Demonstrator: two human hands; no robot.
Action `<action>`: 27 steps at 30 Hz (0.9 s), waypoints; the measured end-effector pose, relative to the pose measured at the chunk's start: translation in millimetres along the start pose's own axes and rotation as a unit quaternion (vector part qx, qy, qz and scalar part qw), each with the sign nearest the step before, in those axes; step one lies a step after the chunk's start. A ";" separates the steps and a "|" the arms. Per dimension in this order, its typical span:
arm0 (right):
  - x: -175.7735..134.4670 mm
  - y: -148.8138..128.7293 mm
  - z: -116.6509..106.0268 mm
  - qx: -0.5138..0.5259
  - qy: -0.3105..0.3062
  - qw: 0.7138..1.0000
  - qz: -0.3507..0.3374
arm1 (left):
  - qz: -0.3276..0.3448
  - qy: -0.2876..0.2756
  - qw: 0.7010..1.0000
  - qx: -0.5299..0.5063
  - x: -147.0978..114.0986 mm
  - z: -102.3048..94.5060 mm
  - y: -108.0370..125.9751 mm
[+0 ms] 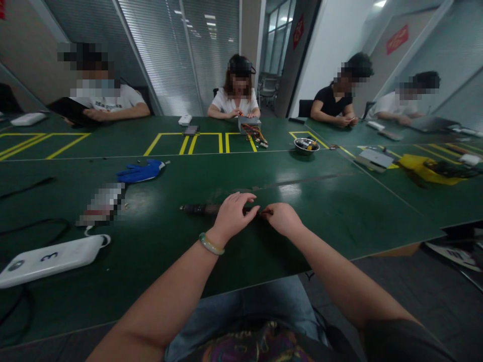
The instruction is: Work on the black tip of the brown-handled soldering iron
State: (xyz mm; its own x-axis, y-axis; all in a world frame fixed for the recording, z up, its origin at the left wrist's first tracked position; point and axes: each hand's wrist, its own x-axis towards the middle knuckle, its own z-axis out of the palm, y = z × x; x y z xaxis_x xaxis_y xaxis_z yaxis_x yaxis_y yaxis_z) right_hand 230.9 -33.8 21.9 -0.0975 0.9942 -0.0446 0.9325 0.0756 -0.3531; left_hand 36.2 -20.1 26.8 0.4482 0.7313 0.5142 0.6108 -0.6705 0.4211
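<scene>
A dark electric screwdriver (199, 208) lies across the green table in front of me, its narrow tip pointing left. Over its right-hand part, my left hand (234, 211) is curled with thumb and fingers around the body, hiding much of it. My right hand (282, 218) is closed in a pinch just past the screwdriver's right end. Between its fingertips shows a small reddish-dark piece (267, 212), too small to name. Whether that piece joins the screwdriver, I cannot tell.
Left are a blue glove (140, 171), a blurred-out phone-like object (102, 203) and a white power strip (53, 259). Across sit several people, a grey box with wires (249, 124), a metal bowl (306, 146) and a yellow bag (430, 168). The table's near edge (264, 284) borders my lap.
</scene>
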 end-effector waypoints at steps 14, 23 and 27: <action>-2.6 -5.1 -0.2 -0.080 0.010 0.995 0.050 | 0.012 0.091 0.995 -0.040 -0.9 -3.4 -14.2; 12.1 43.8 -24.8 -0.109 0.002 0.988 0.107 | 0.020 0.082 0.994 -0.064 -2.9 -5.6 -20.0; 2.4 118.4 -55.9 -0.118 -0.004 0.973 0.198 | 0.031 0.070 0.994 -0.076 -4.1 -5.7 -19.3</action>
State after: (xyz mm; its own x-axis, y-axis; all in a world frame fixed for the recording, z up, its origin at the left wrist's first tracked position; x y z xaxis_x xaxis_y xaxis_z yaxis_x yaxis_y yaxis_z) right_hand 360.5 -18.2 32.3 0.2839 0.9485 -0.1408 0.9514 -0.2969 -0.0819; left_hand 18.9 -10.9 20.8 0.3794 0.6711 0.6370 0.4745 -0.7321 0.4887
